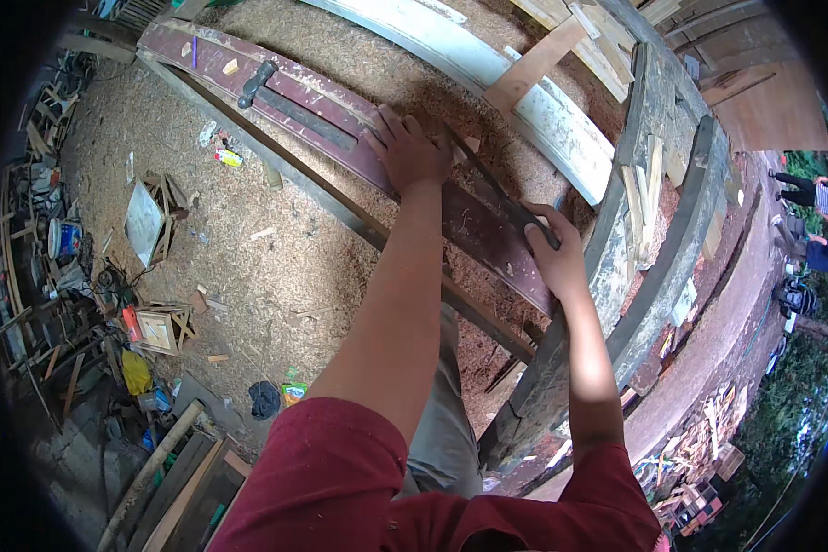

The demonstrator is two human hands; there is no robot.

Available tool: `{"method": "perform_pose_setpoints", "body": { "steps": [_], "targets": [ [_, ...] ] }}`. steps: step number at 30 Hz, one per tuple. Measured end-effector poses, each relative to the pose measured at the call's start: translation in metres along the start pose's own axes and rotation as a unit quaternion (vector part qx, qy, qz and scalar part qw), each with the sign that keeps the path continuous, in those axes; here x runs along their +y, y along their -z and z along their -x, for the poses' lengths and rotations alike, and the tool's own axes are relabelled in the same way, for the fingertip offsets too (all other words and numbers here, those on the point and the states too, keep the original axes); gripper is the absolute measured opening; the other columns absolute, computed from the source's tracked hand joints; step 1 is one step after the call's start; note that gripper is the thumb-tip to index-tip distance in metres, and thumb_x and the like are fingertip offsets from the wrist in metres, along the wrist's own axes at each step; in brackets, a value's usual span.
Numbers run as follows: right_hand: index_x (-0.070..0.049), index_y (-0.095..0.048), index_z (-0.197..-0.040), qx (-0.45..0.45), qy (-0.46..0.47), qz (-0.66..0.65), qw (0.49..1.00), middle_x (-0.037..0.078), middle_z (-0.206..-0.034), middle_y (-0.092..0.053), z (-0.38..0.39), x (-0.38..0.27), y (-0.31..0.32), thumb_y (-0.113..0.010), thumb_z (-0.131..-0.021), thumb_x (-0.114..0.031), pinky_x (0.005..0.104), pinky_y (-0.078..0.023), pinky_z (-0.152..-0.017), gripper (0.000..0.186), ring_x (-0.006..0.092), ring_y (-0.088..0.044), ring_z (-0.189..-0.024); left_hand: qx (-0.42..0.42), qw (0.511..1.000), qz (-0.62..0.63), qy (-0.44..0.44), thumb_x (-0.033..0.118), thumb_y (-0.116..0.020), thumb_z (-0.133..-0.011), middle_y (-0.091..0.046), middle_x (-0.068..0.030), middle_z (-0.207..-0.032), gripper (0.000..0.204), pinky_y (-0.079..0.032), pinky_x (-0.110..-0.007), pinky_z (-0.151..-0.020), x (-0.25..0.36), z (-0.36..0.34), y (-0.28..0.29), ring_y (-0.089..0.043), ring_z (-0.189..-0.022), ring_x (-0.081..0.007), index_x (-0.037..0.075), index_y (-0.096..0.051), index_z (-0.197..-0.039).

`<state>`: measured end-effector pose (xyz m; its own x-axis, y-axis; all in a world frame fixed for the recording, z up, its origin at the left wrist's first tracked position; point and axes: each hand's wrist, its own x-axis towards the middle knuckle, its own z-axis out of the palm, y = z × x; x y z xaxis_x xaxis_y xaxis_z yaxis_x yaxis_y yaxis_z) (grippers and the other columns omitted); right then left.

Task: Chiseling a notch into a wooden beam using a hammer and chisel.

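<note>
A long dark red plank (340, 110) runs diagonally across a sawdust-covered work area. My left hand (409, 147) lies palm down on it with fingers spread, beside the far end of a thin dark metal strip (492, 184). My right hand (557, 253) is closed around the near end of that strip, at the plank's lower right part. The strip lies slanted along the plank between both hands. Farther up the plank rests a dark hammer (267, 87), and a small purple pencil (194, 51) lies near the plank's far end.
A white curved board (524, 92) lies beyond the plank. Heavy grey timbers (653, 239) run along the right. Small wooden crates (156, 216) (161, 327), a bucket (64, 237) and scrap sit on the sawdust floor at left. Other people (814, 198) stand far right.
</note>
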<state>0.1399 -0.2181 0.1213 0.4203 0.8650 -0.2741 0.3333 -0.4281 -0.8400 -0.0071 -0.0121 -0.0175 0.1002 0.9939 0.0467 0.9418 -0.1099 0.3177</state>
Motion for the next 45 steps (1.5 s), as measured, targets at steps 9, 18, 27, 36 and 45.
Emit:
{"method": "perform_pose_setpoints", "body": {
  "steps": [9,18,27,36,45],
  "targets": [
    [-0.012,-0.073,-0.139,-0.012,-0.011,0.024,1.0,0.021,-0.137,-0.074,-0.012,0.007,-0.004,-0.072,-0.1,-0.025,0.0426,-0.051,-0.116,0.041,0.037,-0.068,-0.133,0.003,0.999,-0.041,-0.01,0.045,-0.059,-0.095,-0.038,-0.0274,-0.17,0.063,-0.012,-0.062,-0.135,0.005,-0.003,-0.006,-0.027,-0.163,-0.0419,0.001,-0.063,-0.141],
    [-0.012,-0.074,-0.134,0.026,0.001,-0.018,1.0,0.023,-0.116,-0.078,-0.009,0.016,-0.013,-0.072,-0.097,-0.028,0.0432,-0.057,-0.099,0.04,0.038,-0.076,-0.114,0.023,0.997,-0.073,-0.028,0.043,-0.053,-0.092,-0.04,-0.0304,-0.167,0.066,-0.013,-0.064,-0.134,0.004,-0.002,-0.01,-0.029,-0.161,-0.045,-0.004,-0.065,-0.136],
    [-0.011,-0.07,-0.134,-0.004,-0.021,-0.038,0.999,0.024,-0.104,-0.077,0.009,-0.007,-0.004,-0.071,-0.097,-0.026,0.0442,-0.059,-0.089,0.04,0.0424,-0.076,-0.101,0.055,0.995,-0.074,-0.033,0.042,-0.054,-0.091,-0.041,-0.0298,-0.167,0.067,-0.017,-0.064,-0.133,0.0,-0.003,-0.015,-0.032,-0.16,-0.0444,-0.003,-0.064,-0.139],
    [-0.008,-0.068,-0.133,0.0,0.041,-0.063,0.997,0.026,-0.109,-0.075,0.019,0.004,0.011,-0.07,-0.099,-0.016,0.0454,-0.058,-0.088,0.035,0.046,-0.074,-0.104,0.036,0.995,-0.095,-0.024,0.041,-0.053,-0.091,-0.039,-0.0294,-0.169,0.066,-0.018,-0.064,-0.133,-0.003,-0.004,-0.01,-0.031,-0.161,-0.0446,-0.002,-0.062,-0.14],
    [-0.007,-0.067,-0.136,-0.048,0.017,-0.129,0.99,0.023,-0.109,-0.077,-0.007,0.008,0.02,-0.068,-0.101,-0.01,0.0405,-0.058,-0.089,0.035,0.0324,-0.079,-0.102,0.029,0.996,-0.081,-0.018,0.041,-0.055,-0.089,-0.037,-0.0301,-0.17,0.067,-0.017,-0.063,-0.133,0.001,-0.002,-0.009,-0.031,-0.16,-0.0454,-0.002,-0.06,-0.14]
  ]
}}
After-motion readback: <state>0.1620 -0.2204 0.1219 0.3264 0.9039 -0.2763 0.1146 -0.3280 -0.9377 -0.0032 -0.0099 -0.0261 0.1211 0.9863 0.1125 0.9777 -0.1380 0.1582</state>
